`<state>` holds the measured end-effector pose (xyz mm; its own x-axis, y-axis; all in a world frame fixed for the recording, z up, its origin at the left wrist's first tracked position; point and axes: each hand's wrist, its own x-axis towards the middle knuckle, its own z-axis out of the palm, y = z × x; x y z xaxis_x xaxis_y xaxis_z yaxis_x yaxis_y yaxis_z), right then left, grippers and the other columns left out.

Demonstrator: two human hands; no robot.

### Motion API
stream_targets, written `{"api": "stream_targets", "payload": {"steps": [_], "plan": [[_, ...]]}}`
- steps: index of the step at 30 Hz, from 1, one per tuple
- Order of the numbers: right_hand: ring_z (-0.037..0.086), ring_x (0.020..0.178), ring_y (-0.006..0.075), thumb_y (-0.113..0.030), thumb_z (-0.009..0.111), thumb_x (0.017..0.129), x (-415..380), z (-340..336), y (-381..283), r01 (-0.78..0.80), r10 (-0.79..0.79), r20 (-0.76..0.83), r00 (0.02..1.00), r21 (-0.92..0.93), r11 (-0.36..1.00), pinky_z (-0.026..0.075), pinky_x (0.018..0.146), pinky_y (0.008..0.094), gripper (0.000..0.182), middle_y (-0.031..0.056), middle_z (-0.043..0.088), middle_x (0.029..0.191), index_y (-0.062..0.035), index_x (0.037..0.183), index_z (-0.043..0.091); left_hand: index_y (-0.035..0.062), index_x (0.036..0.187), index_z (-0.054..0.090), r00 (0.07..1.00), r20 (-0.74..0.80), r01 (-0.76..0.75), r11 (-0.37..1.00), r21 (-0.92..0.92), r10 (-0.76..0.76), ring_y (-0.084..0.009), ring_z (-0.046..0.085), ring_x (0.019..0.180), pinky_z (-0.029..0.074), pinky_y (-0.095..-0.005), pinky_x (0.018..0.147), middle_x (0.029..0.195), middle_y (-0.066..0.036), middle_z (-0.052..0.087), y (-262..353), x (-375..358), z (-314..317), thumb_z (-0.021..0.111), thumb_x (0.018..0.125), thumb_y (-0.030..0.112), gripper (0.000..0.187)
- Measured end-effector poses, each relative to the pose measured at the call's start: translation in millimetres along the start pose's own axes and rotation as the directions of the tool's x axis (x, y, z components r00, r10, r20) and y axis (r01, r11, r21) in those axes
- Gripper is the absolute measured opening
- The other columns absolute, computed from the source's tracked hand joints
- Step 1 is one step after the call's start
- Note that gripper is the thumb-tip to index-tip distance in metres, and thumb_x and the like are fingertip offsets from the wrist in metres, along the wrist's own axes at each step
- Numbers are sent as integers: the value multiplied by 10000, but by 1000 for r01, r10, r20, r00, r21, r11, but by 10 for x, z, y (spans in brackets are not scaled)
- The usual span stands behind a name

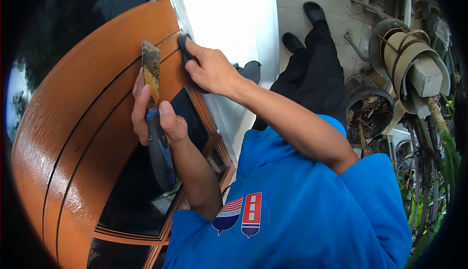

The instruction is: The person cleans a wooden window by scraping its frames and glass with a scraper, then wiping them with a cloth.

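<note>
My left hand point(174, 128) is wrapped round the black-and-blue handle of a putty knife point(159, 144). Its blade points up and carries yellowish-brown stains. Above and to the right, my right hand point(214, 71) pinches a thin dark folded sheet, like sandpaper point(184, 47), against the wood near its edge. That wood is a glossy orange-brown curved panel point(105, 54) with long dark grooves running along it. The putty knife overlaps the panel in this view.
Dark glass panes point(139, 191) sit in the wooden frame beside the panel. A bright white wall or surface point(229, 15) runs alongside. Pots point(369, 96), a concrete block point(425, 77) and plants crowd the right. My dark shoes point(314, 13) stand on pale tiles.
</note>
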<state>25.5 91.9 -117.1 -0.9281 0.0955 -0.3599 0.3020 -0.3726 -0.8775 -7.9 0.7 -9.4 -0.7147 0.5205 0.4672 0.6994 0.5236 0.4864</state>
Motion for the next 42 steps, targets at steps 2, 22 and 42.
{"api": "stream_targets", "payload": {"steps": [2, 22, 42], "plan": [[633, 797, 491, -103, 502, 858, 127, 33, 27, 39, -40, -10, 999, -38, 999, 500, 756, 527, 375, 313, 627, 802, 24, 1211, 514, -163, 1097, 584, 1000, 3, 19, 1000, -1, -19, -313, 702, 920, 609, -401, 888, 1065, -271, 643, 17, -5, -7, 557, 779, 112, 422], [655, 799, 487, -89, 527, 840, 66, 113, -78, 24, -26, -10, 1000, -168, 985, 529, 783, 531, 561, 327, 638, 803, 79, 1371, 460, -186, 1075, 565, 996, -74, 32, 996, -82, -39, -317, 705, 917, 604, -402, 906, 1062, -290, 633, 33, -2, -28, 564, 766, 107, 426], [681, 760, 457, -133, 535, 833, 39, 196, -58, -1, -6, -27, 1000, -260, 966, 556, 760, 518, 609, 294, 672, 797, 101, 1389, 450, -183, 1097, 577, 999, 22, 28, 999, -37, -27, -330, 690, 989, 578, -412, 950, 1081, -277, 647, 119, 7, -76, 538, 786, 99, 422]]}}
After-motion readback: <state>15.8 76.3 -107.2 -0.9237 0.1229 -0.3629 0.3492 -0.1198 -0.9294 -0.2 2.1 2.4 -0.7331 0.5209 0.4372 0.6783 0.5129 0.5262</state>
